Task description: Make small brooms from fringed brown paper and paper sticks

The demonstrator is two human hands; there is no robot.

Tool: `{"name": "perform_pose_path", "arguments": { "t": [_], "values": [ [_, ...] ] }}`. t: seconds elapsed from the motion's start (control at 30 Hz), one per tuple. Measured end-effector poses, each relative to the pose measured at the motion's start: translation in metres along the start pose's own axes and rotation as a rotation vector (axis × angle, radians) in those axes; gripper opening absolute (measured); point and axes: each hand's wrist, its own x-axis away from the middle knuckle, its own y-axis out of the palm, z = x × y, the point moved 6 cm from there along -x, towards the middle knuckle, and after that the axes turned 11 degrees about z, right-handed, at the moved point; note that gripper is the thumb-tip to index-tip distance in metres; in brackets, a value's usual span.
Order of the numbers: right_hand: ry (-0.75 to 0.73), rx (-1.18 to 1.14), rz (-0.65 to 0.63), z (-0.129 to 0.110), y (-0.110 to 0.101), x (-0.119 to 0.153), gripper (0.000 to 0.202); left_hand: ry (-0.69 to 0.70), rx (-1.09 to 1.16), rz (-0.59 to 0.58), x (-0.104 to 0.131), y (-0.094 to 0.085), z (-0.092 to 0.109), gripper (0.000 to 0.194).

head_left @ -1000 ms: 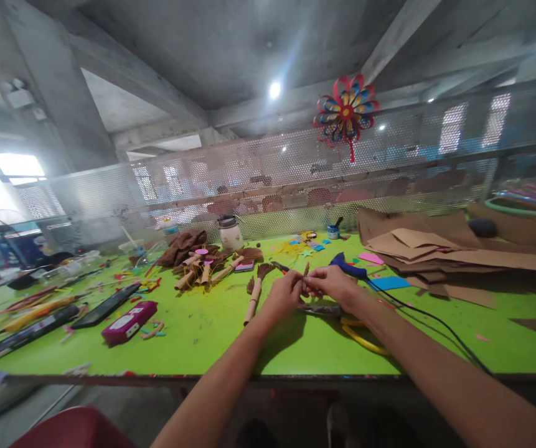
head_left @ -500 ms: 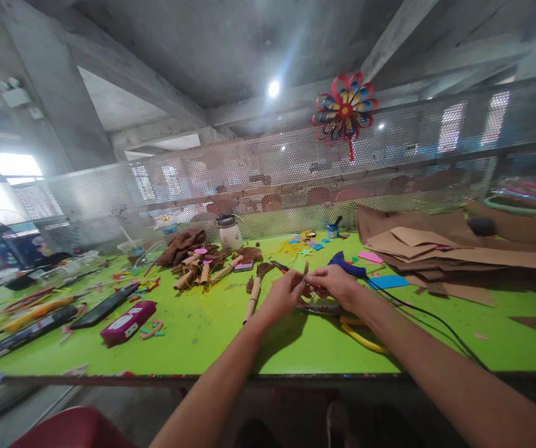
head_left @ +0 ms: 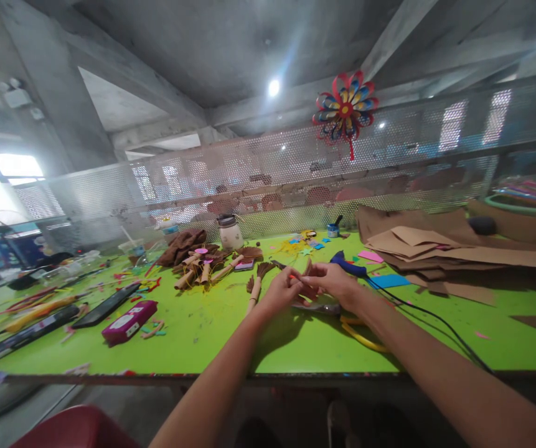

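My left hand (head_left: pixel 282 291) and my right hand (head_left: pixel 335 284) meet above the green table (head_left: pixel 178 345), fingertips pinched close together. A small strip of brown paper (head_left: pixel 309 267) sticks up between them; its lower end is hidden by my fingers. Scissors with yellow handles (head_left: pixel 365 338) lie under my hands, the blades partly covered. A blue glue gun (head_left: pixel 348 265) with a black cord rests just behind my right hand. Left of my left hand lies a rolled brown paper stick with a fringed end (head_left: pixel 257 285), like a tiny broom.
Brown paper sheets (head_left: pixel 436 249) are stacked at the right, near a blue paper piece (head_left: pixel 390 281). Further left lie several paper rolls (head_left: pixel 197 274), a purple box (head_left: pixel 129 322) and a black phone-like slab (head_left: pixel 106 305). A jar (head_left: pixel 229 233) stands by the mesh partition (head_left: pixel 249 168).
My left hand has shifted slightly right and its fingers have closed in against my right hand. The paper strip now shows nearer my right fingers. Things on the table stay put.
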Motion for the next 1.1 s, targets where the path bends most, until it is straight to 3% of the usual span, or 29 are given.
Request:
{"name": "perform_pose_path", "arguments": {
  "t": [0.2,0.47,0.67,0.83,0.97,1.1],
  "values": [
    [0.065,-0.243,-0.046,0.007,-0.001,-0.003,0.032,-0.015,0.069,0.004,0.003,0.0,0.007,0.023],
    [-0.035,-0.178,0.054,0.0,-0.004,-0.005,0.033,-0.101,0.027,-0.015,-0.003,-0.006,-0.007,0.031],
    [-0.032,-0.182,0.001,-0.003,0.002,-0.001,0.033,-0.049,-0.03,0.011,-0.004,-0.008,0.0,0.031],
    [-0.091,-0.196,0.035,-0.005,0.001,-0.003,0.032,-0.02,-0.083,-0.001,-0.003,-0.007,0.004,0.031],
    [-0.074,-0.272,0.116,-0.005,-0.005,-0.007,0.032,0.012,-0.059,-0.001,-0.003,-0.006,0.006,0.03],
    [-0.069,-0.323,0.283,-0.007,-0.022,-0.013,0.03,-0.005,-0.103,0.025,-0.002,-0.004,0.008,0.03]
  ]
}}
